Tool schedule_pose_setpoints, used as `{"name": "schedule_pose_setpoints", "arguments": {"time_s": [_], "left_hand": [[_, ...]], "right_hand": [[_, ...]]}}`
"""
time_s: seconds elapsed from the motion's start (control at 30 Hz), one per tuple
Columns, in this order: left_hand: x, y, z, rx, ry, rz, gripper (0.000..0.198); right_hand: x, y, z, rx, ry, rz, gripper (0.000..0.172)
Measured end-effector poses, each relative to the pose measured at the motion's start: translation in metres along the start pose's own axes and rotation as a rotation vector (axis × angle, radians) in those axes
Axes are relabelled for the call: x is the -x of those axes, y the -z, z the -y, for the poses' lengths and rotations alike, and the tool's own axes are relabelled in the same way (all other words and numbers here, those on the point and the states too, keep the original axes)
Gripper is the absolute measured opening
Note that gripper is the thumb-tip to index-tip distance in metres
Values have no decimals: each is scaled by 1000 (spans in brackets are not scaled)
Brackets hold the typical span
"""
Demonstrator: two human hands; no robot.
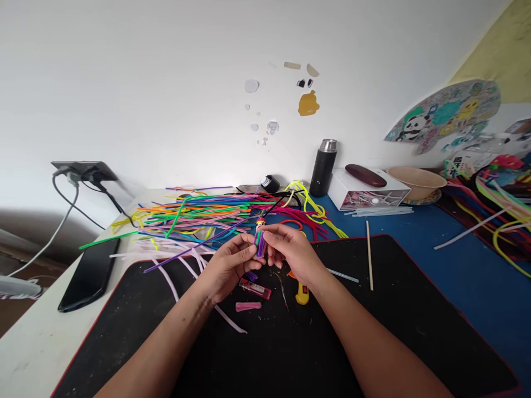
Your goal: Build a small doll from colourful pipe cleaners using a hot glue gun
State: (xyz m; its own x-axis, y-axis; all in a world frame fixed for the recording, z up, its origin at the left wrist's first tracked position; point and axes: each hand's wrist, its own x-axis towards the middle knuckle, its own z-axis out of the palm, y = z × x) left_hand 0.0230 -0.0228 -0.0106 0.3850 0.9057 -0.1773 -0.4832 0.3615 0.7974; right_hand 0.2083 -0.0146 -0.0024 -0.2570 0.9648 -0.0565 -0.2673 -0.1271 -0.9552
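Note:
Both hands meet above the black mat [394,309]. My left hand [230,265] and my right hand [290,251] pinch a small purple pipe-cleaner piece [260,243] between their fingertips; it has a yellow and red tip at its top. A long purple pipe cleaner [182,253] runs from the piece out to the left. Under the hands lie a red lighter [255,288], a short pink coil [248,305] and a yellow cutter [302,293].
A heap of coloured pipe cleaners [199,218] lies behind the hands. A black phone [89,273] rests at the left, a thermos [323,167], white box [365,190] and bowl [417,179] stand at the back. A wooden stick [369,254] lies on the mat.

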Motion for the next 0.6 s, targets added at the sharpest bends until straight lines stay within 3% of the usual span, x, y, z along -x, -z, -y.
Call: {"name": "schedule_pose_setpoints", "arguments": {"time_s": [0.27, 0.6], "left_hand": [[-5, 1, 2, 28, -181, -124, 38], [-5, 1, 6, 23, -184, -124, 39]], "right_hand": [[0, -1, -2, 92, 26, -8, 47], [-1, -8, -16, 108, -6, 26, 42]]}}
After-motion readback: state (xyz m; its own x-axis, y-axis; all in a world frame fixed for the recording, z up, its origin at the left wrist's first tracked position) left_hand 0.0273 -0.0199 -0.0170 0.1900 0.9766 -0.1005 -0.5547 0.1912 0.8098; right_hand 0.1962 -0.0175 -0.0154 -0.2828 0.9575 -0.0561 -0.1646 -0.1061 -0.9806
